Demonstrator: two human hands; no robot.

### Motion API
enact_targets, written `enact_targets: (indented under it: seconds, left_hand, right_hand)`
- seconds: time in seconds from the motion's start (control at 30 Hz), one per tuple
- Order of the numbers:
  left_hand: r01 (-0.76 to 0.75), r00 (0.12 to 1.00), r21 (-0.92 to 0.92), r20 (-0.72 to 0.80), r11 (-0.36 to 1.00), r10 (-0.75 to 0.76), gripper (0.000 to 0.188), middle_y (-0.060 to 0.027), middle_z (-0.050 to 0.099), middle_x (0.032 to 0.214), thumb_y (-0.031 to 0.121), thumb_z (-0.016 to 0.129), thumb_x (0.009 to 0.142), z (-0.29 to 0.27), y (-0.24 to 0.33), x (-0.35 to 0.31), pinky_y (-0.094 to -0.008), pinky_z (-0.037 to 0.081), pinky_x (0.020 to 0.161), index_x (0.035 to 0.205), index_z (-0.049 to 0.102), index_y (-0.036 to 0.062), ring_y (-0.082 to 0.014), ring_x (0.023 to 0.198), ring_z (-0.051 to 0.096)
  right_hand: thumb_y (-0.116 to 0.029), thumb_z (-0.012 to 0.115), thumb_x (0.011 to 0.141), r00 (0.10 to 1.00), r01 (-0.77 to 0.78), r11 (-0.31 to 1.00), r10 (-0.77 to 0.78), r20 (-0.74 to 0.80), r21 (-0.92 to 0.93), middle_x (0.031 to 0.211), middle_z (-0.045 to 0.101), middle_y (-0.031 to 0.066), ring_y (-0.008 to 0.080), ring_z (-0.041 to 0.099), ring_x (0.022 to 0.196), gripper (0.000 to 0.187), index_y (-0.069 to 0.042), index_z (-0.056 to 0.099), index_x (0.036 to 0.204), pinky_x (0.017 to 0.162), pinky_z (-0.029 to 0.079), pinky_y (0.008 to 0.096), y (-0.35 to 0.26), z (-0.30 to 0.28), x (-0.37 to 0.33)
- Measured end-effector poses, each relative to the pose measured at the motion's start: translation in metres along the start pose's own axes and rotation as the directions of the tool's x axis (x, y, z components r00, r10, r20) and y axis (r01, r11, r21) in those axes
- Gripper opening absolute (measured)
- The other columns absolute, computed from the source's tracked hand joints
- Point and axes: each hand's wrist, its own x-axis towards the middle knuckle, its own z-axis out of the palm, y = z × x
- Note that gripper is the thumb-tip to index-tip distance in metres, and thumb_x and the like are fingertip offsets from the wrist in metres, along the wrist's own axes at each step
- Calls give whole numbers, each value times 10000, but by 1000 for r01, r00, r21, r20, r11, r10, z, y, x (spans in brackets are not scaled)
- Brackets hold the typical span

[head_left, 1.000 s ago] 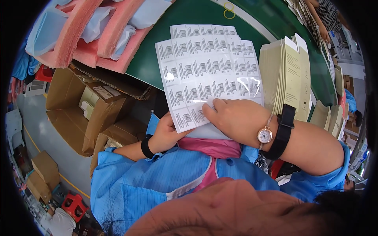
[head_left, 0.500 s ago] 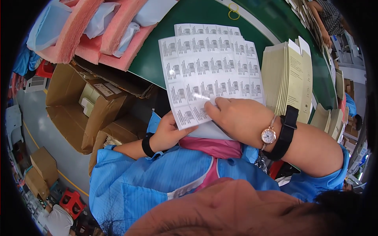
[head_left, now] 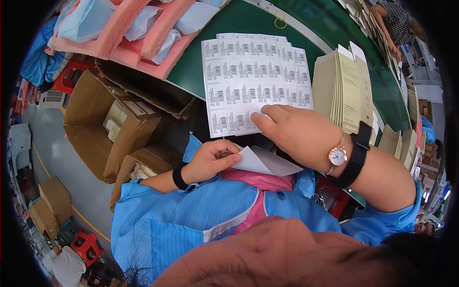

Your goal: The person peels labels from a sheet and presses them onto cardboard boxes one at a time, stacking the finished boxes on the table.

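White sheets of barcode labels (head_left: 251, 74) lie overlapping on the green tabletop in front of me. My right hand (head_left: 291, 126), with a watch and a black strap at its wrist, rests on their near right part. Two of its fingers are apart on the top sheet; its thumb is hidden. Close to my body, my left hand (head_left: 213, 160) pinches the corner of a blank white sheet (head_left: 265, 163) between thumb and finger. That sheet curls up at its left end, below the label sheets' near edge.
A stack of folded cream cartons (head_left: 342, 88) stands right of the labels. Pink foam trays (head_left: 126, 40) with bagged items sit at the back left. Open cardboard boxes (head_left: 98, 136) are below them. Yellow rings (head_left: 280, 20) lie far back. Another person's arm (head_left: 386, 33) shows at the far right.
The label sheets' near corner is now away from my left hand, which has shifted slightly right and holds the blank sheet. My right hand stays on the labels, and the blank sheet shows more.
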Motion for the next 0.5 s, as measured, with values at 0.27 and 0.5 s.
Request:
enact_targets:
  seconds: [0.27,0.5]
  left_hand:
    - [-23,1000,79,-12,997,24,95,-3,569,849,56,574,827,10,2,-3,-172,417,630,907,559,7,-34,744,511]
    - [-105,994,54,45,993,103,91,-2,566,830,68,565,835,31,12,4,-171,414,655,900,553,5,-35,739,507]
  right_hand:
    - [-43,574,696,973,29,995,-7,-232,91,1030,539,135,289,552,892,429,-37,489,1117,737,473,337,-29,-27,-53]
    - [-35,615,699,937,-22,955,122,-328,294,1010,563,132,292,565,868,467,-60,490,1148,724,474,342,-37,25,-95]
